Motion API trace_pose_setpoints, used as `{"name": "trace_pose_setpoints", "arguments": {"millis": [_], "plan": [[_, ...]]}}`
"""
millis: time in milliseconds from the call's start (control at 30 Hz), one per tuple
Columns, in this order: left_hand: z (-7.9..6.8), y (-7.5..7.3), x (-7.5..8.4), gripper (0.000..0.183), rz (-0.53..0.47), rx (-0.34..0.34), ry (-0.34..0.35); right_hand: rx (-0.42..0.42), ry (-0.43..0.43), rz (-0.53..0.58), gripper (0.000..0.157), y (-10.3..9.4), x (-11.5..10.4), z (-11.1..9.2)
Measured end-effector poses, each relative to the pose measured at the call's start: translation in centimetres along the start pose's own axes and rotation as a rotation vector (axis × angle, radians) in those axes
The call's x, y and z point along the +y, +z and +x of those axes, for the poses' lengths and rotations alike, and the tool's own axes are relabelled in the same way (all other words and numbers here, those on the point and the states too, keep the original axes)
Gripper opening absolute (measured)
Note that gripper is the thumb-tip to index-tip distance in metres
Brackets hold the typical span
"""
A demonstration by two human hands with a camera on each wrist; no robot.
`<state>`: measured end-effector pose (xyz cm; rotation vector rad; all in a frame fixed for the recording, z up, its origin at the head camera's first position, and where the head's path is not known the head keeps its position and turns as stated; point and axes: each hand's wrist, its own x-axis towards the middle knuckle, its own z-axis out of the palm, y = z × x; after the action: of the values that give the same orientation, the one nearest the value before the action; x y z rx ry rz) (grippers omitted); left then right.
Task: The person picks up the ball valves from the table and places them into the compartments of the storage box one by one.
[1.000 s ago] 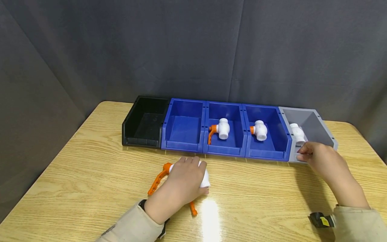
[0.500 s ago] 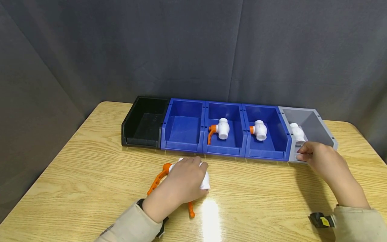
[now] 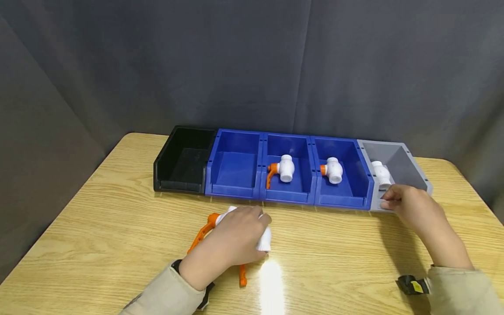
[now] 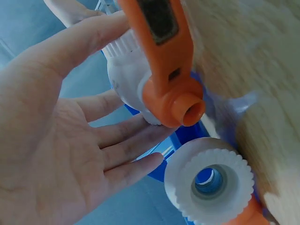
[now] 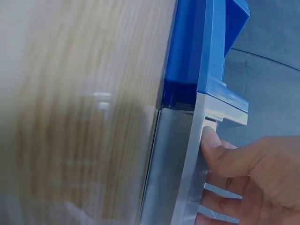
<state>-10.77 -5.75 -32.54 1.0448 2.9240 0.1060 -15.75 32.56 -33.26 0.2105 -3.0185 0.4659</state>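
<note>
My left hand [image 3: 236, 236] grips a white ball valve [image 3: 264, 240] close over the table; its orange handle [image 4: 161, 47] sticks out toward the wrist. Thumb and fingers lie on opposite sides of the white body [image 4: 124, 75]. A second ball valve [image 4: 211, 180] is beside it, its orange handle [image 3: 201, 236] showing left of the hand in the head view. My right hand [image 3: 417, 210] is at the front of the grey bin [image 3: 409, 170], thumb tip right by the front rim, fingers loosely bent behind it. A white valve [image 3: 381, 174] lies in that bin just beyond the fingertips.
Bins stand in a row along the back: a black bin [image 3: 189, 166], a blue bin [image 3: 236, 168], then two blue bins holding one orange-handled valve [image 3: 286, 168] and another valve [image 3: 334, 169]. A dark curtain [image 3: 236, 65] hangs behind the wooden table [image 3: 98, 227].
The head view has shifted slightly, so the bins appear farther left. The valve in my left hand has turned a little, its handle end swinging left. My right hand stays at the grey bin.
</note>
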Motion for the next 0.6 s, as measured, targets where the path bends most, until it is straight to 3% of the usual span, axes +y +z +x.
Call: {"name": "trace_pose_setpoints", "arguments": {"millis": [600], "plan": [[-0.4, -2.3, 0.0, 0.060, -0.026, 0.124, 0.106, -0.012, 0.005, -0.002, 0.010, -0.1, 0.0, 0.2]]}}
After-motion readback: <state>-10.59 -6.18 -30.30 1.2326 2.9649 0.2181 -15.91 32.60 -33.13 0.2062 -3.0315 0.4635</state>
